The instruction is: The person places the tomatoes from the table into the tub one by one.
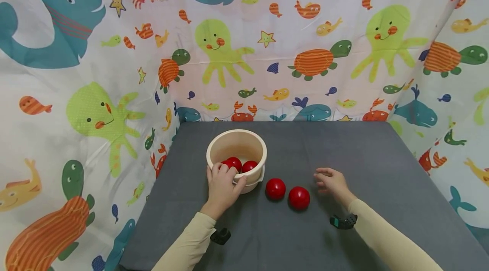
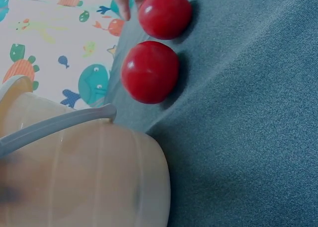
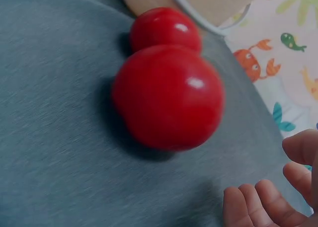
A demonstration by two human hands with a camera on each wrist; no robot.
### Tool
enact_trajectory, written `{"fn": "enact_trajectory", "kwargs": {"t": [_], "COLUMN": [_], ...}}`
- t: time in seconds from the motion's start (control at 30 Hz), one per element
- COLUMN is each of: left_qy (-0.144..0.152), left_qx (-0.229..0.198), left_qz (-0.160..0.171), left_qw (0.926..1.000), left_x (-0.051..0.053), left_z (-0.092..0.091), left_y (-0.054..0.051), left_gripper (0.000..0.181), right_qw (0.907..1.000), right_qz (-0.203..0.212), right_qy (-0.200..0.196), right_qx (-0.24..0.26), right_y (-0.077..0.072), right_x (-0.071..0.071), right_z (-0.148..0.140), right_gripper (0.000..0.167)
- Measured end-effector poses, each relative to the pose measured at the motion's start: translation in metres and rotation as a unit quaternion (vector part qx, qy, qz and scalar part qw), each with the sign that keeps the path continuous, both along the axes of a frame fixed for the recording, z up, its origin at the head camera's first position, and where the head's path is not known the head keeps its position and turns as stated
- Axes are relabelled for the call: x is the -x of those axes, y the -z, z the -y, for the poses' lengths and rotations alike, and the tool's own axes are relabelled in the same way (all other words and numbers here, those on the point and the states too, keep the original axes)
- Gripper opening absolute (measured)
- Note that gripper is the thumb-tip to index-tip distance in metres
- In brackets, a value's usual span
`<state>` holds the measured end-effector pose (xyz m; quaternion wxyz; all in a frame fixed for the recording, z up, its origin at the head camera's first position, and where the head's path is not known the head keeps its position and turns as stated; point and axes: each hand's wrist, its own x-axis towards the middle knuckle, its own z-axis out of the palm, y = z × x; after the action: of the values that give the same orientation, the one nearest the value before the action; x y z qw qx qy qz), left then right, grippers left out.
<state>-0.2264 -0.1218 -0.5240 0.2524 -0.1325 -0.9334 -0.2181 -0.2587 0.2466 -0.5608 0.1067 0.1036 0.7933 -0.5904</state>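
Observation:
A cream bucket [image 1: 238, 140] with a pale handle [image 2: 59, 125] stands upright on the grey cloth. Inside it lie red balls [image 1: 249, 166], partly hidden by the near wall and the fingers. My left hand [image 1: 224, 188] grips the bucket's near rim, fingers curled over the edge and thumb on the outside. To the right of the bucket, two glossy red balls rest on the cloth, a nearer ball [image 1: 299, 198] and a ball [image 1: 275, 189] closer to the bucket. My right hand [image 1: 333, 184] hovers right of the nearer ball, apart from it, with loosely bent fingers and nothing held.
The grey cloth [image 1: 344, 148] covers the table. A curtain [image 1: 267, 67] printed with sea animals hangs behind it and along both sides. Each wrist wears a dark band, such as the one [image 1: 344, 221] on the right.

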Motion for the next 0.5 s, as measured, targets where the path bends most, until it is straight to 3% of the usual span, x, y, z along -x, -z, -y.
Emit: {"fn": "enact_trajectory", "kwargs": {"t": [0.27,0.5], "left_qy": [0.003,0.002], "left_qx": [-0.002,0.0], "left_qz": [0.003,-0.002], "left_qw": [1.0,1.0], "left_x": [0.0,0.001], "left_z": [0.0,0.0], "left_y": [0.001,0.001], "left_gripper": [0.026,0.027], "right_qw": [0.9998,0.9995], "right_qz": [0.019,0.021], "right_qy": [-0.009,-0.022], "right_qx": [0.0,-0.006], "right_y": [0.014,0.018], "right_x": [-0.021,-0.028], "right_z": [0.002,0.014], "right_gripper": [0.051,0.05]}}
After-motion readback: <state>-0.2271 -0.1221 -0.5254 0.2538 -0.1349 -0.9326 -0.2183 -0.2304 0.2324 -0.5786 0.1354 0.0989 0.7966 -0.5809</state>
